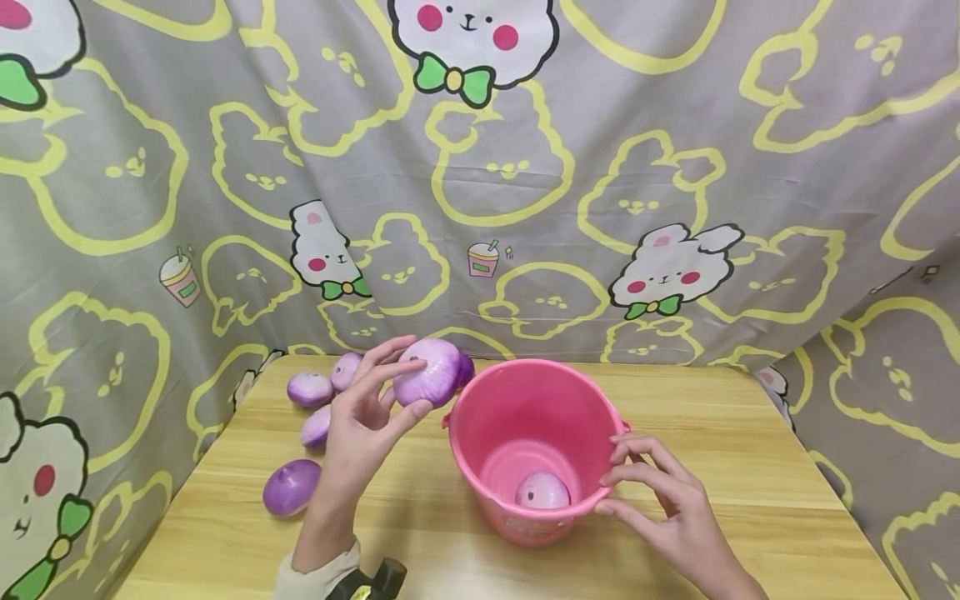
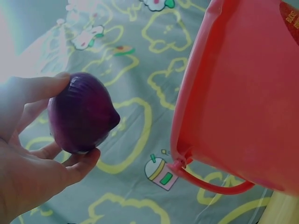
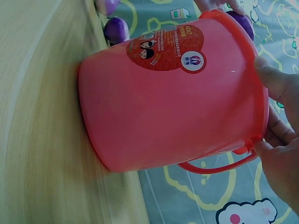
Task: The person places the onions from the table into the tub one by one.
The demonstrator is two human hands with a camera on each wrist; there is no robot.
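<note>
Raised left of a pink bucket point(image 1: 525, 521), my left hand point(image 1: 367, 408) holds a purple onion point(image 1: 429, 372) between thumb and fingers. The left wrist view shows that onion point(image 2: 81, 114) with its pointed end toward the bucket point(image 2: 243, 107). My right hand point(image 1: 671, 496) grips the bucket's rim at the right side, thumb outside, near the handle joint. In the right wrist view the bucket point(image 3: 173, 102) stands on the table and bears a red label point(image 3: 168, 46). One onion point(image 1: 542, 491) lies at the bottom inside the bucket.
Several more onions lie on the wooden table point(image 1: 225, 533) at the left, the nearest onion point(image 1: 291, 487) close to my left forearm. Another onion point(image 1: 467, 370) sits behind the held one. A patterned curtain point(image 1: 525, 275) hangs around the table's back and sides.
</note>
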